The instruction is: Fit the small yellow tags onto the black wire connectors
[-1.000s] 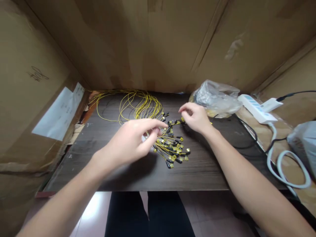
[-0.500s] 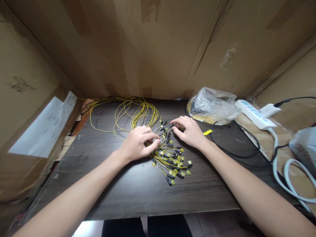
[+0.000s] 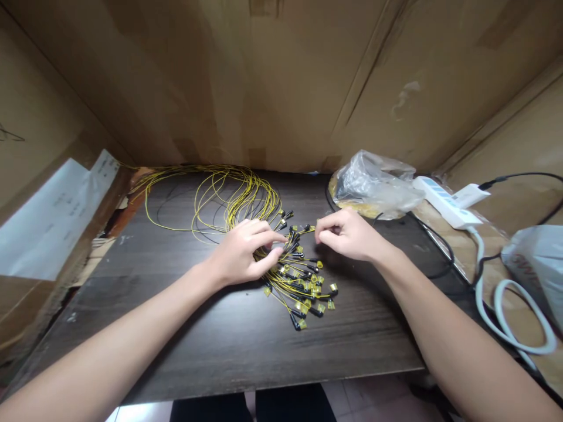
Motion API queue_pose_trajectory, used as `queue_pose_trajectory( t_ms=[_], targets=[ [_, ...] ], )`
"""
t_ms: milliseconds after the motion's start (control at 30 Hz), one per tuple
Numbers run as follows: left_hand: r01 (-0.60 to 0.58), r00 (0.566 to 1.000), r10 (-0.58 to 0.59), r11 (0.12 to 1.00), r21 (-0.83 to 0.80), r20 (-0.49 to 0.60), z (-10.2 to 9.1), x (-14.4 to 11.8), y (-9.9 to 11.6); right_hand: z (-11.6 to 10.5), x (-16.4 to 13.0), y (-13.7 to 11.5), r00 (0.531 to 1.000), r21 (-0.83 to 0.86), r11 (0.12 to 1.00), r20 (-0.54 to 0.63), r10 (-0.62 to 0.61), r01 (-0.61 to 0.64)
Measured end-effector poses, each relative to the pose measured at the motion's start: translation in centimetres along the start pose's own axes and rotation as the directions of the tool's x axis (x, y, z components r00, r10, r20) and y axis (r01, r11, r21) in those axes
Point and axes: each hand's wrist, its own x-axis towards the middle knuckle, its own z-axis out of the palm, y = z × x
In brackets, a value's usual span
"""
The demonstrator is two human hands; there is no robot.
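Curling inward, the right hand (image 3: 352,234) has drawn slightly aside from the far right of the bunch, where half a second ago its fingers arched around a plug. Its thumb and forefinger now come nearly together just beside the outlying plug (image 3: 307,228); whether they pinch anything is too small to tell. The left hand (image 3: 246,253) stays where it was, over the thin yellow cables (image 3: 259,196). That suggests the left steadies the bunch while the right deals with single ends at its edge.

Thumb and forefinger of the left hand stand a little parted, the cables passing beneath; its other fingers are hidden underneath, so a grip cannot be confirmed. From the far left corner of the table (image 3: 211,346) the cables loop along the far edge, then fan out around the middle into black plugs (image 3: 297,323) with translucent yellow caps (image 3: 331,305), pointing toward the right and near edges. Near the far edge, right of centre, lies a clear plastic bag (image 3: 378,181).
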Motion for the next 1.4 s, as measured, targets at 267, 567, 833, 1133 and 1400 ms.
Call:
queue_pose_trajectory(
  t_ms=[267, 567, 833, 1133, 1400],
  targets=[
    [-0.116, 0.972, 0.124, 0.992, -0.050, 0.199, 0.2, -0.4, 2.0, -2.5, -1.6, -1.2, 0.782, 0.154, 0.927, 0.594, 0.189, -0.341],
    [-0.098, 0.980, 0.105, 0.994, -0.048, 0.171, 0.7, -0.3, 2.2, -2.5, -1.5, -1.1, 0.854, 0.168, 0.928, 0.471, 0.221, -0.333],
    [-0.021, 0.975, 0.024, 1.000, -0.015, 0.223, 0.9, -0.2, 2.7, -1.6, -1.4, -1.4, 0.835, 0.120, 0.940, 0.506, 0.218, -0.319],
    [-0.003, 0.966, -0.006, 0.999, 0.035, 0.257, 1.1, -0.2, 2.6, -0.3, -1.2, -1.3, 0.878, 0.117, 0.964, 0.451, 0.163, -0.239],
    [0.024, 0.976, -0.041, 0.996, 0.083, 0.216, 1.4, -0.4, 2.3, 0.5, -1.0, -0.7, 0.925, 0.145, 0.974, 0.364, 0.109, -0.172]
  ],
)
